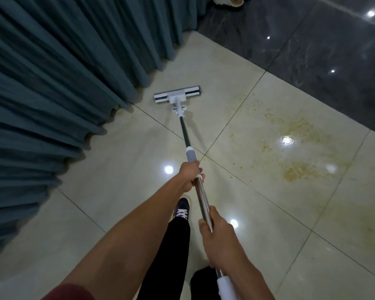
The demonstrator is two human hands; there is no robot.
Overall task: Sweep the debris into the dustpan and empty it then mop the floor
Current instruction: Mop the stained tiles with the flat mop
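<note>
I hold a flat mop with both hands. Its white head (177, 94) lies flat on the pale tiled floor (121, 161), close to the foot of the curtain. The metal pole (202, 200) runs back from the head toward me. My left hand (189, 177) grips the pole just below its grey sleeve. Lower on the pole, my right hand (219, 237) grips it above the white end grip. Yellowish smears and specks (297, 169) lie on the tiles to the right of the mop.
A teal pleated curtain (52, 94) hangs along the whole left side down to the floor. Dark glossy tiles (312, 50) start at the far right. Sandalled feet (228, 1) of another person show at the top edge. My own leg and shoe (181, 210) stand under the pole.
</note>
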